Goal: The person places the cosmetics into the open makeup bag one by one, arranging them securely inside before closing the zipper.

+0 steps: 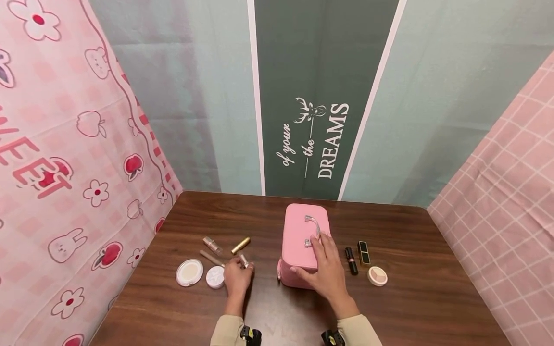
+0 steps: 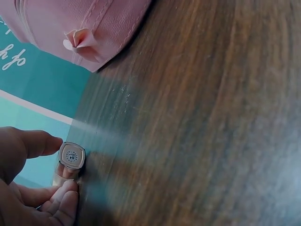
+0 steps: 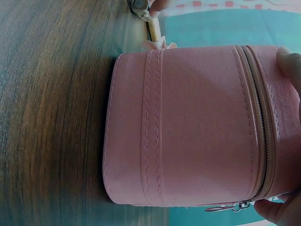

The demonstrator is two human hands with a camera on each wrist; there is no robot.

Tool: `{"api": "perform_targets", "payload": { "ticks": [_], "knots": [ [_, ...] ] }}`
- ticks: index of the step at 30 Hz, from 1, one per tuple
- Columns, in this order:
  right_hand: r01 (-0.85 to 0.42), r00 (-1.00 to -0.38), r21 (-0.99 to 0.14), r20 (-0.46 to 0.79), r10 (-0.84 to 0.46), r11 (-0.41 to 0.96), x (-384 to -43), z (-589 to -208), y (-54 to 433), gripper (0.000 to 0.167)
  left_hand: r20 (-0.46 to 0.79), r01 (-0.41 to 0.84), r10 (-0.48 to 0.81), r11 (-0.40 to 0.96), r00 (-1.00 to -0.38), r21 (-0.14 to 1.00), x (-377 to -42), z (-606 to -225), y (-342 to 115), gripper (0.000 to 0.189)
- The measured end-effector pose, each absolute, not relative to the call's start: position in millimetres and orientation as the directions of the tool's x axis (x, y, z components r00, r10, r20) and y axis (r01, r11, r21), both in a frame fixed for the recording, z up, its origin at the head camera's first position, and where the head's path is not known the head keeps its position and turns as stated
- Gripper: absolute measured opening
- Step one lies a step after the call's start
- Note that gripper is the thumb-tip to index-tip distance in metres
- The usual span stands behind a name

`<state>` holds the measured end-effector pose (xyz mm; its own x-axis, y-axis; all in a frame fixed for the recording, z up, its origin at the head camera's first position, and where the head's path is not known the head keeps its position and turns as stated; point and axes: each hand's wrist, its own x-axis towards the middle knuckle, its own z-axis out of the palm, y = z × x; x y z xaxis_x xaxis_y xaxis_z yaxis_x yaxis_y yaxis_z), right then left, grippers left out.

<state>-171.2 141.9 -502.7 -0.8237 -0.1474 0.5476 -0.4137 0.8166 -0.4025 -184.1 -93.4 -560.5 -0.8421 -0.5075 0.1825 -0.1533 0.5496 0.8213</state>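
A pink zippered makeup case (image 1: 298,235) with a clear curved handle stands upright on the table, its lid down. My right hand (image 1: 330,271) rests on its lid beside the handle, fingers extended and thumb at the near edge. The right wrist view shows the case's side and zipper (image 3: 257,108). To the left of the case, my left hand (image 1: 238,278) pinches a small lipstick tube (image 2: 71,156) at the table; its square end faces the left wrist camera. Around this hand lie a gold tube (image 1: 240,245), a clear-capped tube (image 1: 212,245), a brown stick (image 1: 211,258) and a round white compact (image 1: 215,277).
A round powder compact (image 1: 189,272) lies farthest left. Right of the case are a black tube (image 1: 351,261), a black-and-gold rectangular item (image 1: 364,253) and a round three-shade palette (image 1: 378,276). Printed cloths hang behind and beside the wooden table (image 1: 411,298).
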Motion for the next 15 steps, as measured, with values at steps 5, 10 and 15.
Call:
{"api": "perform_targets", "payload": {
  "ticks": [5, 10, 15],
  "knots": [
    [-0.425, -0.817, -0.403, 0.556, -0.152, 0.810, -171.3, -503.2, 142.3, 0.093, 0.178, -0.169, -0.497, 0.576, -0.849, 0.800, -186.3, -562.6, -92.4, 0.023],
    [-0.429, -0.811, -0.402, 0.566, -0.149, 0.809, -172.1, -503.1, 142.2, 0.091, 0.168, -0.191, -0.500, 0.588, -0.850, 0.786, -189.6, -562.9, -90.1, 0.026],
    [-0.426, -0.813, -0.420, 0.565, -0.136, 0.801, -171.9, -503.2, 141.7, 0.091, 0.165, -0.204, -0.497, 0.606, -0.852, 0.769, -190.9, -563.2, -89.9, 0.023]
  ]
}}
